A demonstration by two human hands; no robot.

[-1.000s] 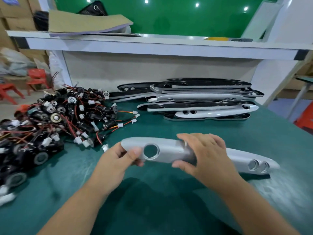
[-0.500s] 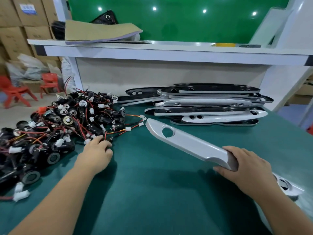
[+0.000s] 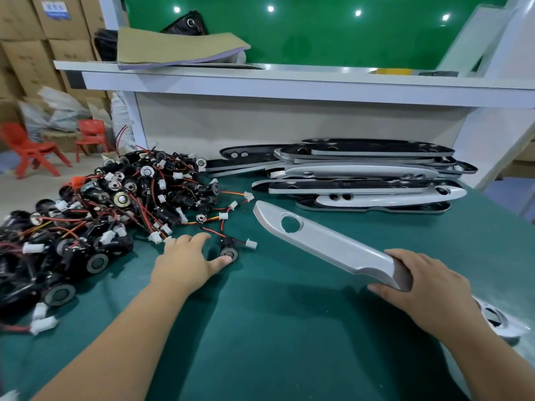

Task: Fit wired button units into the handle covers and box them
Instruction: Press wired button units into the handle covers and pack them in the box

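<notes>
Head view. A: Your left hand is spread open, its thumb touching one button unit on the green table, just beside the pile of button units.
B: Yes, and your right hand grips the grey handle cover at its near end, with the far end pointing toward the stack of covers.

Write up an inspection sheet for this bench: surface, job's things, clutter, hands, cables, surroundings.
Surface: green mat.
Job's things: silver cover in hand; one unit lying apart from the pile; stack of covers behind.
Clutter: cardboard sheet and black bag on the shelf.
Hands: right hand grips the cover; left hand open, thumb on the unit.
Cables: red and orange wires with white plugs, tangled through the pile.
Surroundings: cartons, red chairs, left.
</notes>
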